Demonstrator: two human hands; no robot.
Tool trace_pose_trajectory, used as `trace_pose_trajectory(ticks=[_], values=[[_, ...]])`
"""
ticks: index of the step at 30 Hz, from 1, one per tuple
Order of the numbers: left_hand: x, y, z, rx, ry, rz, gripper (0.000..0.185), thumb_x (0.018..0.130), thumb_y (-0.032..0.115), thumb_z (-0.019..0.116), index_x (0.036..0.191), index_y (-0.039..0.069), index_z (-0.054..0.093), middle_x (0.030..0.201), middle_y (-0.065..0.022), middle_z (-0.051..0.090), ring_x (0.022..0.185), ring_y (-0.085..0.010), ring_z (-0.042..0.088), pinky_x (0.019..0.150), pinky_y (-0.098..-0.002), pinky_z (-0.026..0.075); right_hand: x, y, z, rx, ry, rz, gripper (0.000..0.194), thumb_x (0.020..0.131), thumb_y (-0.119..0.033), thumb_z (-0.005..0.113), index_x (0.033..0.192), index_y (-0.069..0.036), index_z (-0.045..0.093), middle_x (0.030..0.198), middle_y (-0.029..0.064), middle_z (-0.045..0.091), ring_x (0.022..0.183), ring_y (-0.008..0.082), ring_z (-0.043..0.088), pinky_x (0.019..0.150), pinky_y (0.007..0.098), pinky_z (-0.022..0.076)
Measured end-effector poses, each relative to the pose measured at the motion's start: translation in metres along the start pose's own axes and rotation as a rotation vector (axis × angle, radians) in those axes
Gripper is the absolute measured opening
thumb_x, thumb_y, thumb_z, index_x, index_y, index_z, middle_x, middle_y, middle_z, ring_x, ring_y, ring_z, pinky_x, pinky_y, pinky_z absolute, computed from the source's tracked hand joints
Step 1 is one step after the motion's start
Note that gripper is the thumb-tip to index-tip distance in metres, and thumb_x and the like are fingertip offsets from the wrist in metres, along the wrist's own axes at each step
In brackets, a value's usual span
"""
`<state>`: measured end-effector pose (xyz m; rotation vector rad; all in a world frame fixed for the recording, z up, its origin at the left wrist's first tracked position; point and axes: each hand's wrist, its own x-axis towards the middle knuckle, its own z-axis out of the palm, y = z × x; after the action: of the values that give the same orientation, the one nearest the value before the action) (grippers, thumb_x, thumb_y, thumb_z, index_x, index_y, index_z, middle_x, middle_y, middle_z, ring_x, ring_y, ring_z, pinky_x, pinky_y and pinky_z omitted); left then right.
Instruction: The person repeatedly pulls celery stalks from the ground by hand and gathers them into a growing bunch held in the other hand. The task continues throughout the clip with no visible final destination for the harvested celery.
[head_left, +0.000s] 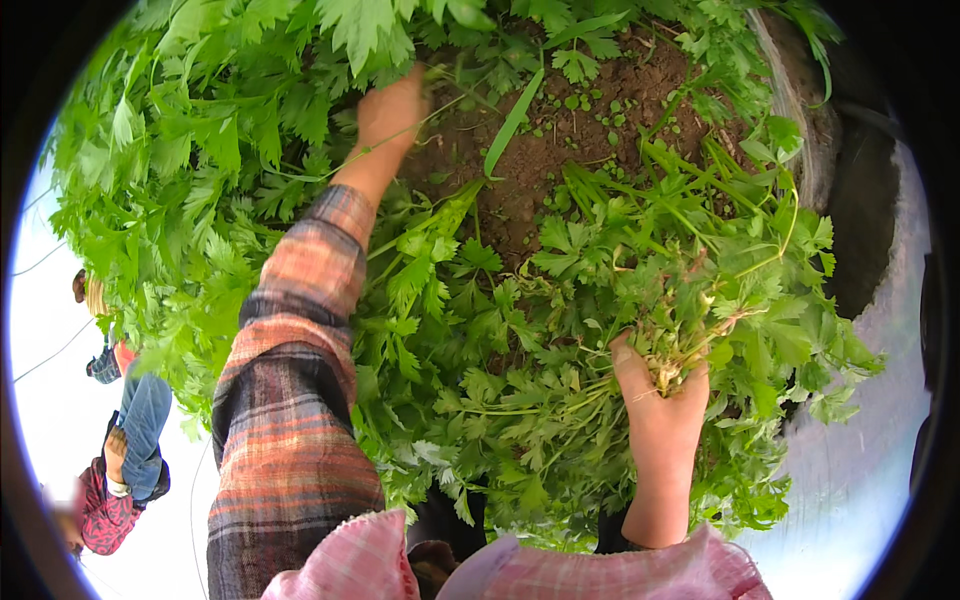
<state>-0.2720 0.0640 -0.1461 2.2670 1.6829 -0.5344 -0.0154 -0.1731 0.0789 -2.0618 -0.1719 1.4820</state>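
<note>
My right hand (664, 412) grips a bunch of uprooted leafy plants (679, 330), whose pale stems and roots stick up between thumb and fingers. Higher in the view, my left hand (391, 109) reaches down to the brown soil (517, 199) at the edge of tall leafy celery-like plants (217, 142). It is blurred and its fingertips are partly hidden, so I cannot tell whether it holds anything. A thin green stem crosses in front of its wrist. One broad grass blade (515, 124) rises from the bare patch between the hands.
Cut or fallen celery-like stalks (660, 187) lean over the soil at right. Tiny seedlings (615, 112) dot the ground. Clear plastic sheeting (787, 97) edges the bed at right. At far left, another person in jeans (142, 420) is partly in view, with a further person behind.
</note>
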Motion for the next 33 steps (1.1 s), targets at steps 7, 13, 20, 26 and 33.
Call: trace_pose_trajectory(ticks=[7,13,20,26,33], values=[[0.062,-0.043,0.043,0.393,0.39,0.151,0.033,0.091,0.031,0.051,0.113,0.008,0.063,0.102,-0.0161,0.066,0.09,-0.0366,0.063,0.078,-0.0512,0.049,-0.001,0.0,0.002,0.02,-0.02,0.003,0.031,0.081,-0.004,0.068,0.108,0.003,0.054,0.097,0.0053,0.064,0.085,0.0108,0.06,0.077,0.0245,0.0483],[0.041,0.02,0.009,-0.05,-0.092,-0.009,0.036,0.09,0.036,0.052,0.107,0.008,0.066,0.089,-0.0178,0.066,0.082,-0.0332,0.065,0.069,-0.0458,0.052,0.003,0.004,-0.007,-0.056,-0.023,-0.023,0.032,0.081,-0.004,0.068,0.109,0.003,0.054,0.096,0.0052,0.064,0.084,0.0107,0.06,0.076,0.0245,0.0484],[-0.023,0.097,-0.028,-0.008,-0.055,0.682,0.013,0.079,0.012,0.061,0.091,0.007,0.062,0.09,-0.0107,0.059,0.092,-0.0281,0.059,0.086,-0.0396,0.048,0.005,0.0,-0.009,0.025,-0.03,0.004,0.032,0.081,-0.004,0.068,0.109,0.002,0.054,0.097,0.005,0.064,0.084,0.0108,0.06,0.077,0.0247,0.0485],[0.034,0.1,-0.01,0.21,0.058,0.517,0.024,0.084,0.006,0.051,0.105,-0.002,0.059,0.111,-0.0199,0.058,0.11,-0.0327,0.055,0.092,-0.0454,0.047,0.003,-0.002,-0.007,0.043,-0.024,0.012,0.032,0.081,-0.005,0.069,0.109,0.002,0.054,0.097,0.0056,0.064,0.084,0.0112,0.06,0.077,0.0249,0.0485],[0.05,0.077,0.01,0.238,0.264,0.243,0.026,0.079,0.0,0.054,0.104,-0.002,0.058,0.118,-0.0215,0.052,0.105,-0.0371,0.055,0.082,-0.0474,0.05,0.002,-0.001,-0.008,0.037,-0.028,0.016,0.032,0.081,-0.005,0.069,0.109,0.001,0.055,0.097,0.0056,0.064,0.084,0.0117,0.06,0.077,0.0255,0.0484]])
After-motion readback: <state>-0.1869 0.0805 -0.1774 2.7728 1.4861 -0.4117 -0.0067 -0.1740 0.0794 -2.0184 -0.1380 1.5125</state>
